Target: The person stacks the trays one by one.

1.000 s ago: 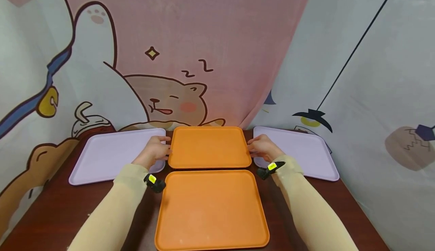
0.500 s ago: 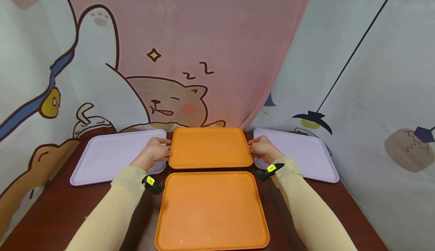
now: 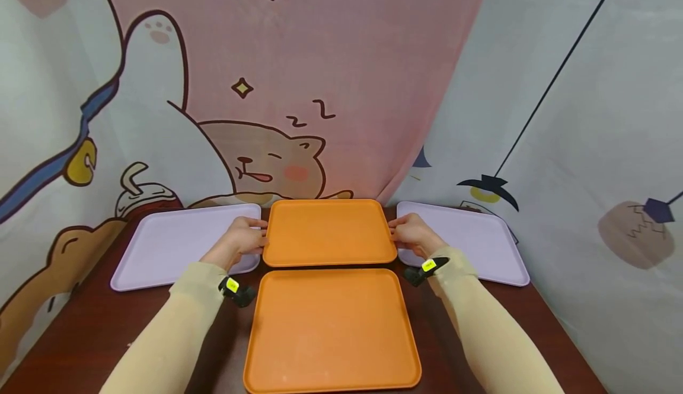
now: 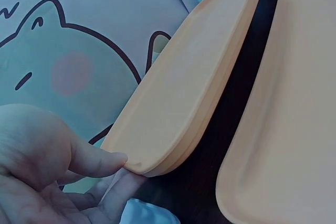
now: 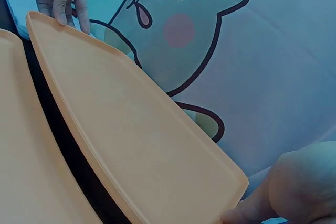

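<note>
An orange rectangular tray [image 3: 331, 231] lies at the far side of the table, between my two hands. My left hand [image 3: 241, 241] holds its left edge; in the left wrist view the thumb [image 4: 102, 162] lies on the rim and the fingers reach below. The edge there looks layered, like stacked trays. At the opposite edge my right hand [image 3: 417, 233] grips the rim, its thumb [image 5: 247, 211] at the corner in the right wrist view; its other fingers are mostly hidden. A second orange tray [image 3: 332, 330] lies just nearer, a narrow dark gap apart.
Pale purple trays flank the far orange one: the left tray [image 3: 178, 243] is partly behind my left hand, the right tray [image 3: 472, 243] beside my right. All lie on a dark red-brown table [image 3: 80, 340]. A printed cloth [image 3: 373, 86] with cartoon animals hangs right behind.
Both hands stay at the far orange tray's edges with almost no movement. The whole head view has shifted slightly.
</note>
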A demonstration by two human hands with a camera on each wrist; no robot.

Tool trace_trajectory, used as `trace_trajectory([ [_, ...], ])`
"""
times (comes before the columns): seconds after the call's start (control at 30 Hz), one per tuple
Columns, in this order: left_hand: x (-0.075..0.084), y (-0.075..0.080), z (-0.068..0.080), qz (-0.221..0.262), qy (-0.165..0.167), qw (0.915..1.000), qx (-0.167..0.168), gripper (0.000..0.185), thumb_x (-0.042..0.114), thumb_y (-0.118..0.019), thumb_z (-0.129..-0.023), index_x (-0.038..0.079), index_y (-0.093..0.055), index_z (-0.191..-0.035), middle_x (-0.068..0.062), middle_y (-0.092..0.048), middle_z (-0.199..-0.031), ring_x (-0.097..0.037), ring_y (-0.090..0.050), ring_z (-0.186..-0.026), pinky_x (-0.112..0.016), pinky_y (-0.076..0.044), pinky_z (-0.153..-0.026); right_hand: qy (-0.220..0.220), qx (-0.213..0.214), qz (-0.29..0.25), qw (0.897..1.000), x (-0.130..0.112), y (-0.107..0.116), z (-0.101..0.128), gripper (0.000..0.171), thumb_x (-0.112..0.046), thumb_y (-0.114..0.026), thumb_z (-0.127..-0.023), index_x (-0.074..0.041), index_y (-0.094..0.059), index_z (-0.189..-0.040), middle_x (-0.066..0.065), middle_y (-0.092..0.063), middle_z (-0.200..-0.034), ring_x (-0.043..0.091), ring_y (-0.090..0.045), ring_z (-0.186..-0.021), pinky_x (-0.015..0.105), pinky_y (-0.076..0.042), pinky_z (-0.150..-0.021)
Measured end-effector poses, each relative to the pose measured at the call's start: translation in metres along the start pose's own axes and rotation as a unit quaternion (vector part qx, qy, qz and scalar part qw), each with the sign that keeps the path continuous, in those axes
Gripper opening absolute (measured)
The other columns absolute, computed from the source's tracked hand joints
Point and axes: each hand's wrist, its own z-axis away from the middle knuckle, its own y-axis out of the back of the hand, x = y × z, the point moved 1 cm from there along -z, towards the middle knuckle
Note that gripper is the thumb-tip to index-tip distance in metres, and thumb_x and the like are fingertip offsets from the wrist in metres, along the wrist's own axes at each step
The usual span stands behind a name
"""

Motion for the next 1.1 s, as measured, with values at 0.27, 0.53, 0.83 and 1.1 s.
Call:
trace_trajectory([
  [0.27,0.0,0.002,0.007,-0.003,0.004,1.0,-0.004,0.052,-0.005,-0.063,-0.1,-0.011,-0.048,-0.15,-0.031,-0.056,-0.144,-0.028,-0.069,-0.105,-0.041,-0.062,-0.087,0.004,-0.005,0.005,1.0,-0.001,0.002,0.01,0.043,0.014,-0.056,-0.096,0.02,-0.053,-0.138,0.021,-0.07,-0.116,0.017,-0.069,-0.089,0.039,-0.062,-0.087],
  [0.53,0.003,0.004,0.016,0.007,0.001,0.9998,-0.018,0.055,-0.006,-0.065,-0.098,-0.012,-0.047,-0.15,-0.031,-0.057,-0.145,-0.027,-0.07,-0.104,-0.043,-0.062,-0.089,0.018,-0.013,0.011,1.0,-0.003,0.006,0.025,0.047,0.017,-0.054,-0.094,0.022,-0.049,-0.141,0.029,-0.065,-0.126,0.02,-0.069,-0.094,0.038,-0.062,-0.086],
  [0.83,0.005,0.009,0.033,0.009,-0.007,0.999,-0.043,0.055,-0.005,-0.063,-0.098,-0.012,-0.046,-0.15,-0.032,-0.054,-0.145,-0.026,-0.069,-0.104,-0.043,-0.061,-0.09,0.018,-0.024,0.008,1.0,-0.006,0.008,0.046,0.045,0.015,-0.055,-0.096,0.019,-0.051,-0.141,0.031,-0.062,-0.131,0.025,-0.07,-0.101,0.047,-0.058,-0.096],
  [1.1,0.007,0.01,0.051,0.023,-0.018,0.9978,-0.06,0.057,-0.008,-0.061,-0.097,-0.015,-0.042,-0.15,-0.034,-0.051,-0.145,-0.027,-0.068,-0.106,-0.043,-0.061,-0.09,0.032,-0.032,0.006,0.999,-0.009,0.009,0.069,0.046,0.016,-0.056,-0.095,0.02,-0.052,-0.14,0.033,-0.062,-0.132,0.026,-0.07,-0.103,0.044,-0.06,-0.093],
])
